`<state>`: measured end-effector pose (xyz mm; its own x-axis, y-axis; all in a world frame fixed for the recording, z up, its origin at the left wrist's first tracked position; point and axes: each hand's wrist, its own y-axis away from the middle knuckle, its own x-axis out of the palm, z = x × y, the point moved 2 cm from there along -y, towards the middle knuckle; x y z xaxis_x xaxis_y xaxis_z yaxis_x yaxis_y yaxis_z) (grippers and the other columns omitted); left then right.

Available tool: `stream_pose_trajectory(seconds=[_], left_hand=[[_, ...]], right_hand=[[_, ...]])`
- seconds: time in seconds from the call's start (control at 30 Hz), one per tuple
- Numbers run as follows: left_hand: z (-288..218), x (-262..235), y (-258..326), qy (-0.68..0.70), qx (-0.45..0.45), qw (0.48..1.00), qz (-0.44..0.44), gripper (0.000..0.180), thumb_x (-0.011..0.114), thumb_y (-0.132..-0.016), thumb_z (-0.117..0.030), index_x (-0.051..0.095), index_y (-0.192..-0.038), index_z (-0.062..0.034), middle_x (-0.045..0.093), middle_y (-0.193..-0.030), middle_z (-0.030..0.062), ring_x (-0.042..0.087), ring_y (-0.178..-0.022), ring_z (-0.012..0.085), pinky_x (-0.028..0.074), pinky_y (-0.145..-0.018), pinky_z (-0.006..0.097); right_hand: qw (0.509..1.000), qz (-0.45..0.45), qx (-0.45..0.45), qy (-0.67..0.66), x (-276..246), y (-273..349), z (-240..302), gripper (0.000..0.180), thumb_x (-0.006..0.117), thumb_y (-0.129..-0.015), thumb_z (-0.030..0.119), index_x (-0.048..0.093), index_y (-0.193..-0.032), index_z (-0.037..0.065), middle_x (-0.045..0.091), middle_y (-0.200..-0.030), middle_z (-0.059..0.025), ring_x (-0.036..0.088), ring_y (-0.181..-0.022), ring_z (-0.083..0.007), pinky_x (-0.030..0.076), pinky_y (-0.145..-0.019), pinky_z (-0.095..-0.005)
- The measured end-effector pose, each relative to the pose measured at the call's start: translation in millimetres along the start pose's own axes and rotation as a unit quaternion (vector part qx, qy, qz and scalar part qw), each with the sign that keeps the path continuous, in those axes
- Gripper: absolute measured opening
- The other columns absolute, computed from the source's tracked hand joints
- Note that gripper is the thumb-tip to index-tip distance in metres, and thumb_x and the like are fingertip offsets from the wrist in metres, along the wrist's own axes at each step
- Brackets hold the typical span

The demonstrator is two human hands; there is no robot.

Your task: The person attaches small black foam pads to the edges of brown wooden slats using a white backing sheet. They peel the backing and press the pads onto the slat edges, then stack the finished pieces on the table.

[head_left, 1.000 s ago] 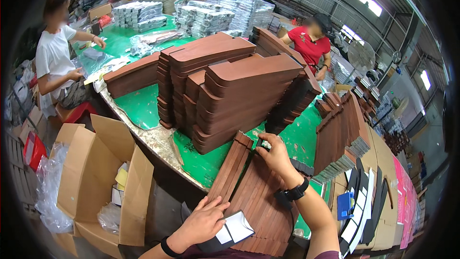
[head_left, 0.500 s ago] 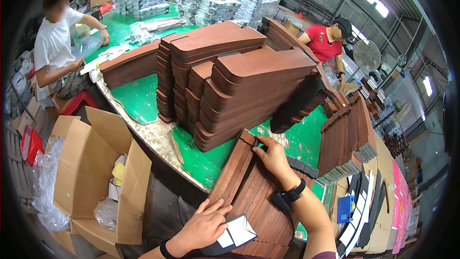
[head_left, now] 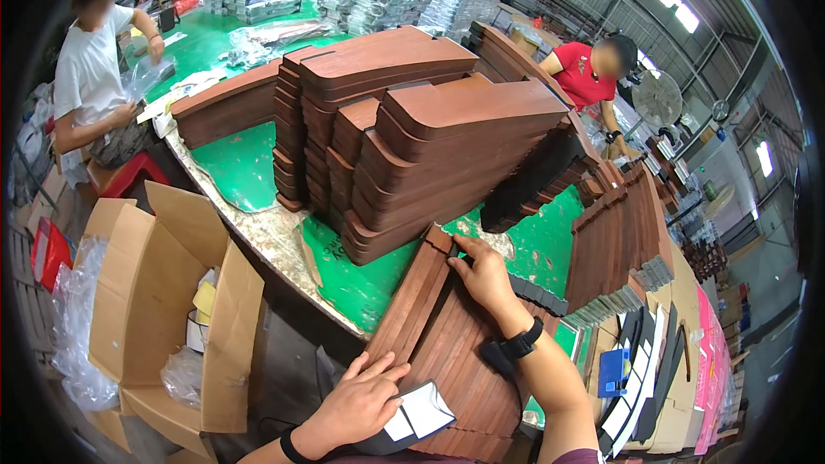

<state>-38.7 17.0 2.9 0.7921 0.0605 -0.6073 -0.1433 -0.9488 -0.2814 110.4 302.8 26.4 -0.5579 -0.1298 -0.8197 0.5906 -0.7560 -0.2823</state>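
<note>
Reddish-brown strips (head_left: 464, 352) look like wood with a low sheen; the stacked panels (head_left: 473, 107) appear smooth and satiny. The green tabletop (head_left: 236, 167) is glossy, its edge rough. The carton (head_left: 129, 318) is matt cardboard.

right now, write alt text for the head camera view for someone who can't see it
A person's left hand rests on the near part of narrow brown strips while the right hand touches their far end. Beyond, stacked brown panels stand on a green table, with an open cardboard box at left and two co-workers farther back.
</note>
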Motion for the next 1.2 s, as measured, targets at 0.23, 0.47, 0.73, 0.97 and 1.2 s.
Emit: stream_pose_trajectory(seconds=[0.23,0.47,0.73,0.97,1.2], left_hand=[[1.5,1.3,0.6,0.011,-0.012,1.0,0.003,0.014,0.068,-0.094,-0.016,0.059,-0.093,-0.0055,0.065,-0.141,0.0143,0.051,-0.141,0.04,0.03,-0.119,0.062],[0.2,0.5,0.5,0.011,-0.011,1.0,0.0,0.014,0.068,-0.094,-0.016,0.059,-0.093,-0.0055,0.065,-0.141,0.0146,0.051,-0.142,0.0404,0.031,-0.118,0.062],[0.9,2.5,0.3,0.01,-0.014,1.0,0.008,0.014,0.068,-0.095,-0.015,0.058,-0.093,-0.0052,0.064,-0.141,0.015,0.05,-0.142,0.0405,0.03,-0.119,0.062],[0.9,1.9,-0.2,-0.001,-0.01,1.0,0.009,0.015,0.067,-0.096,-0.017,0.06,-0.094,-0.0038,0.063,-0.141,0.0147,0.051,-0.141,0.0397,0.031,-0.118,0.062],[0.3,2.5,0.9,-0.007,-0.007,1.0,0.005,0.015,0.066,-0.097,-0.018,0.062,-0.096,-0.003,0.064,-0.14,0.0146,0.052,-0.14,0.0391,0.032,-0.117,0.062]], right_hand=[[1.0,-0.008,-0.015,0.018,3.1,-1.3,-0.3,0.045,0.079,-0.086,0.01,0.069,-0.127,-0.002,0.068,-0.126,-0.0253,0.068,-0.108,-0.0432,0.056,-0.094,-0.0449],[1.0,-0.002,-0.025,0.015,-0.4,0.3,-1.0,0.057,0.081,-0.084,0.012,0.061,-0.135,-0.005,0.065,-0.129,-0.0266,0.068,-0.109,-0.0433,0.056,-0.096,-0.0456],[0.999,-0.023,-0.022,-0.022,0.2,3.3,-3.8,0.044,0.081,-0.084,0.011,0.066,-0.122,-0.005,0.068,-0.12,-0.0255,0.069,-0.107,-0.041,0.056,-0.093,-0.0442],[0.999,-0.039,0.013,-0.02,3.8,3.5,-3.8,0.038,0.081,-0.085,0.012,0.069,-0.118,-0.004,0.071,-0.116,-0.0229,0.07,-0.108,-0.038,0.056,-0.094,-0.0423],[0.999,-0.037,0.023,-0.01,3.4,2.2,-0.9,0.037,0.08,-0.083,0.014,0.07,-0.114,-0.003,0.071,-0.115,-0.0239,0.069,-0.108,-0.0402,0.055,-0.093,-0.0446]])
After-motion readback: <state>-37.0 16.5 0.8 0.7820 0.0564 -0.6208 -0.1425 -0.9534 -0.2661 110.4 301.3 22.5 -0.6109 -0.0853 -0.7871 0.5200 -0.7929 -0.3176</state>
